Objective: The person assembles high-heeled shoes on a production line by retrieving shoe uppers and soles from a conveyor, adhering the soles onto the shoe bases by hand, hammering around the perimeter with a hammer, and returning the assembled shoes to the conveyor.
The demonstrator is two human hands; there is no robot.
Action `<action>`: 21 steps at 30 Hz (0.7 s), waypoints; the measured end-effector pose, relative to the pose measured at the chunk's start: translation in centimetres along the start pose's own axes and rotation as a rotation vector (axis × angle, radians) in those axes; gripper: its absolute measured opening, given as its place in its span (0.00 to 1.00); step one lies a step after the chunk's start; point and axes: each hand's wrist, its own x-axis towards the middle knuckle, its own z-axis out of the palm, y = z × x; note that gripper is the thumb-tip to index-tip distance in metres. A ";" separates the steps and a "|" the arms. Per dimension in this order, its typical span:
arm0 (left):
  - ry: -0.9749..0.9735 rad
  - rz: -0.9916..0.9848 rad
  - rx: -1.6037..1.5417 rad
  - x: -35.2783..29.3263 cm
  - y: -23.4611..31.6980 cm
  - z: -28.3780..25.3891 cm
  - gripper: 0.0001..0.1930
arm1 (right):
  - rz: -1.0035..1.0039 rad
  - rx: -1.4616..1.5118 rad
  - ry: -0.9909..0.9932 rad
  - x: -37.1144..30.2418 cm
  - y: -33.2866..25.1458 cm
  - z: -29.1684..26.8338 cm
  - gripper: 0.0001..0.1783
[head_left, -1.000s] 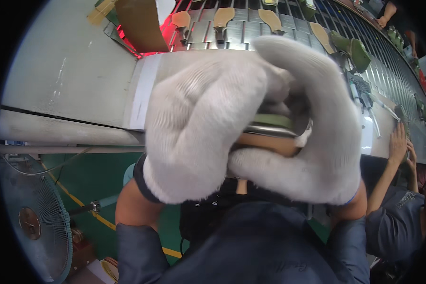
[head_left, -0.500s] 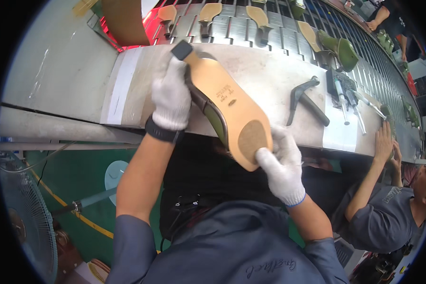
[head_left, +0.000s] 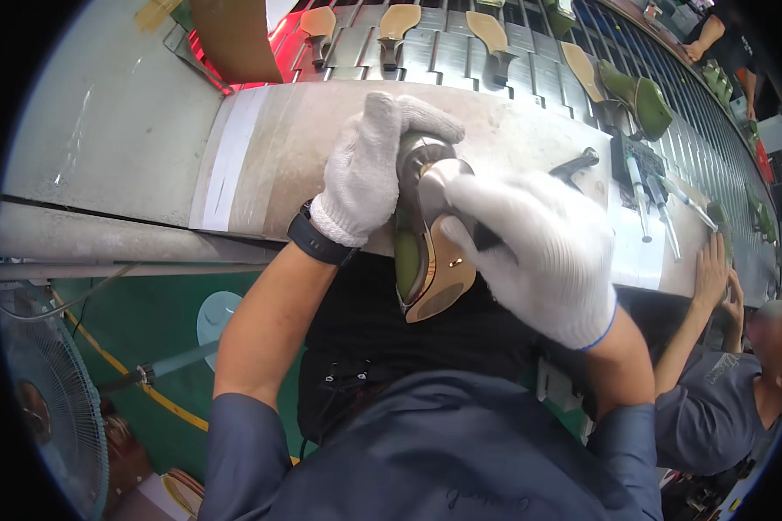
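Both my hands wear white knit gloves. Between them is a heeled shoe [head_left: 447, 280], its tan sole partly turned up and its toe pointing down toward me. A green part shows along its side near the toe. My left hand [head_left: 365, 174] wraps round the heel end, fingers curled over its far side and thumb raised. On the other side, my right hand [head_left: 543, 247] closes on the shoe's heel, slightly blurred; its palm and fingers hide much of the heel. The shoe is at the front edge of the pale bench [head_left: 308, 165].
Several soles with heels [head_left: 400, 26] stand on the slatted metal conveyor [head_left: 443, 65] behind the bench. A dark metal tool [head_left: 575, 165] and syringe-like tubes [head_left: 639, 195] lie at right. A co-worker [head_left: 721, 399] works there. A fan [head_left: 56, 391] stands at lower left.
The shoe has turned from sole facing up to a steeper tilt. My right hand has moved from the toe to the heel; my left now wraps the heel end.
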 end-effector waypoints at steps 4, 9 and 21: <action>0.037 -0.013 0.095 0.5 -0.1 0.3 0.47 | -0.059 -0.068 0.088 -1.5 1.0 1.5 0.25; -0.029 -0.021 0.227 0.7 0.7 0.7 0.50 | -0.095 -0.061 0.093 -2.3 2.2 2.4 0.28; -0.051 -0.030 0.204 0.8 1.1 1.0 0.45 | -0.048 -0.053 0.134 -2.1 2.0 3.2 0.23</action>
